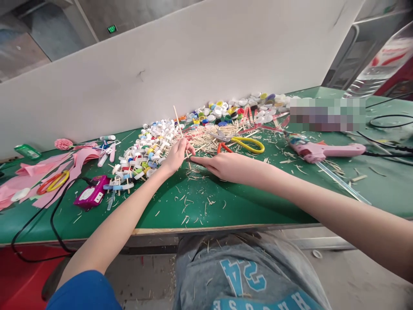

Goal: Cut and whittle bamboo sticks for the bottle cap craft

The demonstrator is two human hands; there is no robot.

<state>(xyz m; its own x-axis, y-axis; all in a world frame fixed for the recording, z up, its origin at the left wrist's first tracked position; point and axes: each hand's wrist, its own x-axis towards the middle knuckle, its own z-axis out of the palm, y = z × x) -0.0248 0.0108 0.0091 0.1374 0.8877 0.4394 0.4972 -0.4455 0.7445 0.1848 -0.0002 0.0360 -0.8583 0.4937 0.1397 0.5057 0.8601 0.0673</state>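
Observation:
My left hand (177,155) is closed around a thin wooden stick (177,116), which stands up slantwise above the fingers. Close against its lower part is my right hand (222,165), with the index finger stretched along and the other fingers curled under. Something small and dark shows at that fingertip, too small to name. Behind both hands lies a heap of thin sticks and shavings (206,140). Scissors with yellow and orange handles (247,143) rest on it. Left of my left hand is a pile of bottle caps with short sticks in them (146,153).
A pink glue gun (335,151) with a clear glue stick lies at the right. Loose bottle caps (222,113) line the white partition. To the left are a purple power adapter (92,193), pink paper (82,161), orange-yellow scissors (58,181) and a green can (28,150). Black cables cross both sides.

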